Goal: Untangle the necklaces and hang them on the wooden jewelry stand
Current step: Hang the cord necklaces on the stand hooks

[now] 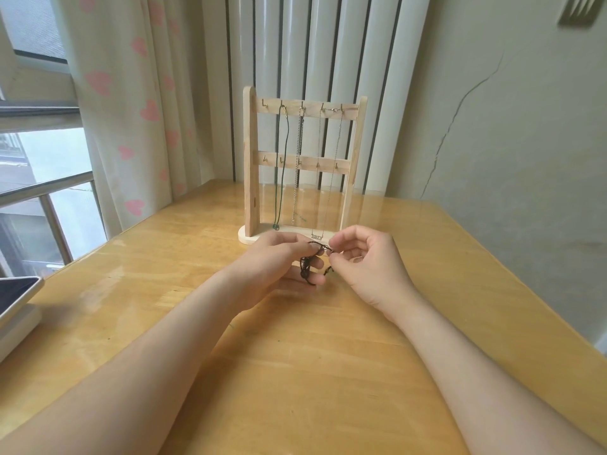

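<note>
A wooden jewelry stand [250,165] stands upright at the back of the table with two rows of small hooks. Three necklaces hang from its top row: a dark green cord [284,159], a silver chain [298,165] and a thin chain with a bar pendant [328,178]. Just in front of the stand's base, both hands hold a tangled black cord necklace [307,267]. My left hand [279,261] pinches the tangle, with loops hanging over its fingers. My right hand [364,257] pinches one end of the cord between thumb and forefinger.
The wooden table [295,372] runs to a wall on the right. A tablet on a white box [16,303] sits at the left edge. Behind are a heart-print curtain [131,93], a window and white vertical pipes [312,44].
</note>
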The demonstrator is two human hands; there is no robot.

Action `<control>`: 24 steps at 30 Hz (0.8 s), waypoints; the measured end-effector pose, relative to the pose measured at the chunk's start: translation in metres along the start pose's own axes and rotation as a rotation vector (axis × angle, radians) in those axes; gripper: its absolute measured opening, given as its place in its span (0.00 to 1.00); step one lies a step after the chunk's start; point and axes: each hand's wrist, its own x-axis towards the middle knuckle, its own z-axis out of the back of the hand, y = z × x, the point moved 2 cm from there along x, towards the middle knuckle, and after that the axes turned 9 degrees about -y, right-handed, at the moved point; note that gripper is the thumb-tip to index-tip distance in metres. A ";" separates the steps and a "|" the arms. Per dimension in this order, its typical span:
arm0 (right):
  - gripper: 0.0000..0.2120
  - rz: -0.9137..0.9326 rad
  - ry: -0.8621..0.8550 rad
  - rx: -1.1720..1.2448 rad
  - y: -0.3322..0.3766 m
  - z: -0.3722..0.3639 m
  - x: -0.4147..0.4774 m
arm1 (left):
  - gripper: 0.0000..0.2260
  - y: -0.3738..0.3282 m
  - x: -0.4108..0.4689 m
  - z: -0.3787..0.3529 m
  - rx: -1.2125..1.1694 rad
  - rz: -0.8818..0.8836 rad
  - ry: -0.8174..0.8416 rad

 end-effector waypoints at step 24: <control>0.06 -0.076 0.046 -0.019 0.001 -0.003 -0.011 | 0.13 0.002 -0.003 -0.001 -0.019 -0.093 0.000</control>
